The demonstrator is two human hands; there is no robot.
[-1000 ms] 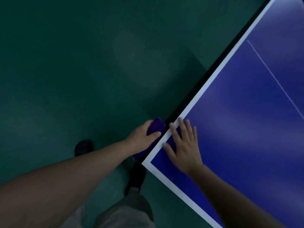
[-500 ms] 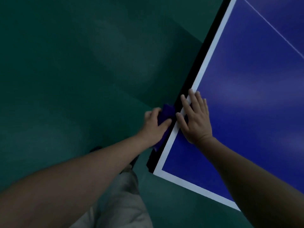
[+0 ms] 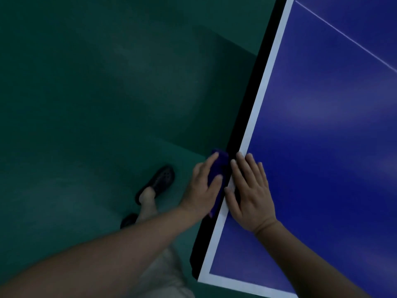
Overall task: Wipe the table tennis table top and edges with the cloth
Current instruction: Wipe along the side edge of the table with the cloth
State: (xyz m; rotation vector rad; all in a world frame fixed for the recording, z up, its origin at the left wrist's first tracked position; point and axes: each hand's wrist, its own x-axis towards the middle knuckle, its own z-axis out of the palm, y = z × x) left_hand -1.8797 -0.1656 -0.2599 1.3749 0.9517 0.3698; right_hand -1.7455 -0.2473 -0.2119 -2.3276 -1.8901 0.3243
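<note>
Cloth [image 3: 217, 168], purple, pressed against the black side edge [image 3: 247, 117] of the table tennis table, just left of the white border line [image 3: 264, 87], near the table's near-left corner. Left hand [image 3: 204, 188] wrapped around it, thumb on the table side and fingers curled over the outer face, so only the far end and a strip along the near side of the cloth visible. Right hand [image 3: 251, 190] flat on the table top [image 3: 322, 147], palm down, fingers straight and slightly spread, fingertips pointing far-left and lying across the white border line, thumb at the very edge, just beside the cloth and the left thumb. Both bare forearms reaching in from the near side of the scene.

Blue playing surface filling the right side, with a thin white centre line [image 3: 348, 37] running diagonally at the far right. White end line [image 3: 242, 284] crossing at the near corner. Green floor [image 3: 96, 93] on the left, in dim light. Dark perforated shoe [image 3: 160, 181] on the floor left of the left hand, with a bare ankle above it; second dark shoe [image 3: 128, 220] nearer, partly hidden behind the left forearm. Light-coloured trouser leg [image 3: 165, 274] at the near edge of the view.
</note>
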